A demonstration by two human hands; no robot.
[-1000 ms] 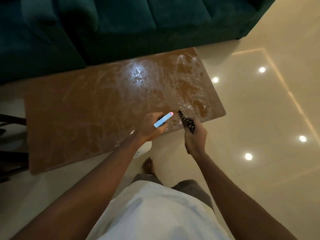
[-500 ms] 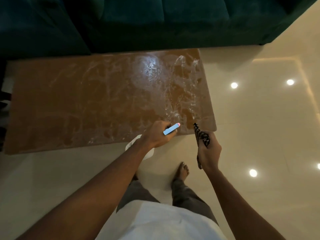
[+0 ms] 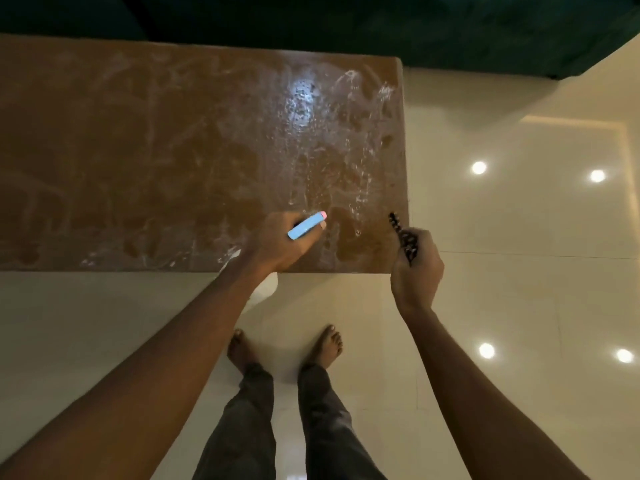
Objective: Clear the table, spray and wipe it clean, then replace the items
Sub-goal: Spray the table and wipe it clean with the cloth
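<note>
The brown table (image 3: pixel 156 150) fills the upper left, its top smeared with wet whitish streaks, brightest near the right end. My left hand (image 3: pixel 280 242) hovers over the near right corner, gripping a light blue stick-shaped item with a pink tip (image 3: pixel 306 225). A white object (image 3: pixel 265 289) shows partly under that wrist; I cannot tell what it is. My right hand (image 3: pixel 415 268) is just off the table's right near corner, closed around a black patterned slender object (image 3: pixel 403 237) that points up out of the fist.
A dark green sofa (image 3: pixel 381 26) runs along the table's far side. Glossy cream floor tiles (image 3: pixel 519 237) reflect ceiling lights on the right. My bare feet (image 3: pixel 284 348) stand close to the table's near edge.
The view has drawn closer and squared up to the table. Both hands moved forward over its near right corner, each still holding its item.
</note>
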